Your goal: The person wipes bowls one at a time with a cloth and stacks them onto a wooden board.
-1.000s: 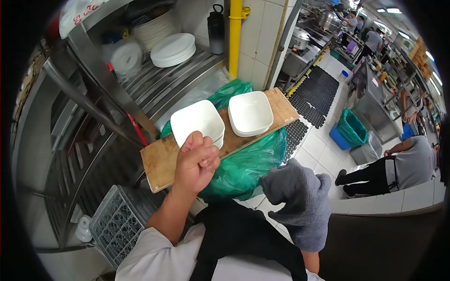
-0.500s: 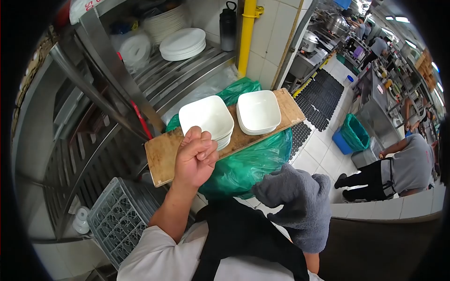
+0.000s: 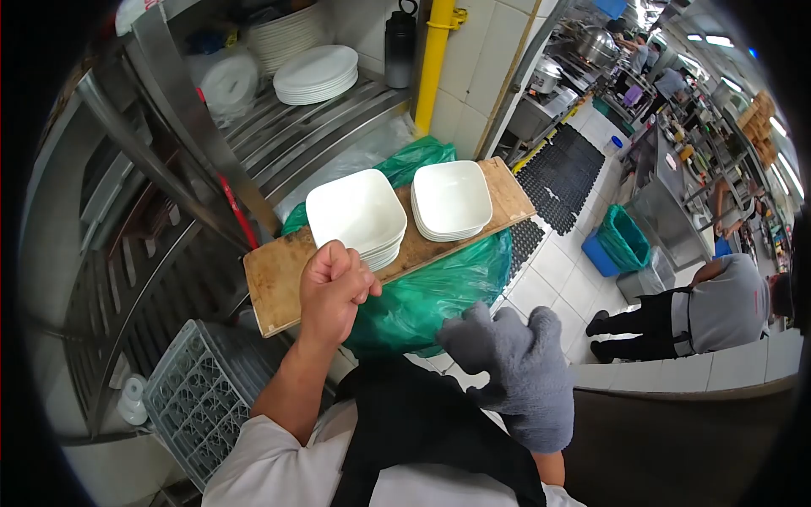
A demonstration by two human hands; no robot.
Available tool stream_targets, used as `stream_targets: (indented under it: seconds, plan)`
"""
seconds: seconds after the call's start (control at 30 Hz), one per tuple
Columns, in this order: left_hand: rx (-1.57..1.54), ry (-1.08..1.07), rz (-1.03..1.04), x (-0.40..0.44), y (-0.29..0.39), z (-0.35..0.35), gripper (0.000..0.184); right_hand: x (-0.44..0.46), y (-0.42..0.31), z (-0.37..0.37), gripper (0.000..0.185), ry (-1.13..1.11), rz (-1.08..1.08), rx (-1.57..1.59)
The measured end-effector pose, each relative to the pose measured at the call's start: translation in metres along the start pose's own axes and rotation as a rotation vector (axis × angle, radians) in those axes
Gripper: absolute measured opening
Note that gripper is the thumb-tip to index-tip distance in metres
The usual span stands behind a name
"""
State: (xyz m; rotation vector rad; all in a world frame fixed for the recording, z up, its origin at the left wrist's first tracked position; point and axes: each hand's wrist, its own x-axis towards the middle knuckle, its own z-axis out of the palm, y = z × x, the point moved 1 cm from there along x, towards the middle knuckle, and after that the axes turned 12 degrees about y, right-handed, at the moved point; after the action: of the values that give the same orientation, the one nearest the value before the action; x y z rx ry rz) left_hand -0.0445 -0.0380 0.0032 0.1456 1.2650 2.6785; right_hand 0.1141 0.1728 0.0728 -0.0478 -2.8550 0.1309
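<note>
My left hand, bare and closed in a fist, is just in front of the left stack of white square bowls; nothing shows in its fingers. A second stack of white bowls sits to the right on the same wooden board. A grey towel covers my right hand, right of the green plastic bag. My right fingers are hidden under the cloth; only the forearm shows below it.
White plates and a black bottle stand on the metal rack, beside a yellow pipe. A grey glass rack is lower left. To the right are a blue bin and a person in grey.
The view has shifted slightly. My left fist has moved a little down from the left bowls. The towel over my right hand has changed shape, with separate lobes now spread at its top.
</note>
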Motion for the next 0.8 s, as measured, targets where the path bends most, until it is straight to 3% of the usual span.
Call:
stream_targets:
  seconds: [0.1,0.17,0.2,0.53,0.6,0.7,0.8]
  plan:
    - [0.098,0.003,0.041,-0.001,-0.001,0.000,0.034,0.004,-0.007,-0.005,0.068,-0.047,-0.019,0.059]
    - [0.122,-0.012,0.045,-0.001,-0.004,0.001,0.035,0.002,-0.006,0.000,0.061,0.154,-0.195,0.045]
    - [0.121,-0.018,0.041,-0.001,-0.005,0.002,0.035,-0.001,-0.007,-0.002,0.056,0.165,-0.165,0.136]
    - [0.108,-0.135,-0.044,-0.001,-0.013,0.024,0.038,-0.005,-0.004,-0.002,0.053,0.072,-0.122,-0.030]
    - [0.092,-0.154,-0.043,0.000,-0.014,0.026,0.039,-0.002,-0.008,-0.008,0.051,0.160,-0.272,-0.111]
    - [0.057,-0.142,-0.058,0.001,-0.014,0.027,0.039,-0.014,0.003,0.008,0.049,0.084,-0.160,-0.064]
    - [-0.049,-0.117,-0.184,0.001,-0.010,0.026,0.039,-0.016,0.006,0.010,0.049,0.093,-0.192,-0.064]
